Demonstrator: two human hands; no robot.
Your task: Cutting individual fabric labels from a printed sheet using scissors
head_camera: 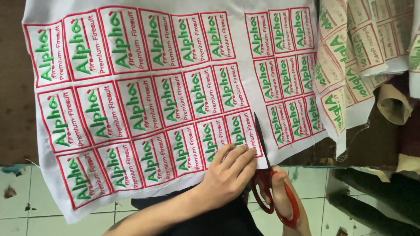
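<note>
A: White cloth sheet [245,65] of red-bordered embroidered labels lies under the left hand [227,175], whose fingers [238,155] lie close together, flat on it.

B: Risk?

A: Red-handled scissors [267,175], gripped by the right hand [282,196], cut just beside those fingers. Cloth slipping could send the blade into a label border or fingertip.

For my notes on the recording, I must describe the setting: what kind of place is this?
Probably a small sewing or embroidery workshop. A white cloth sheet carries rows of embroidered patches, the right hand cuts it with red-handled scissors while the left hand presses it down, and more patch sheets lie piled nearby.
</note>
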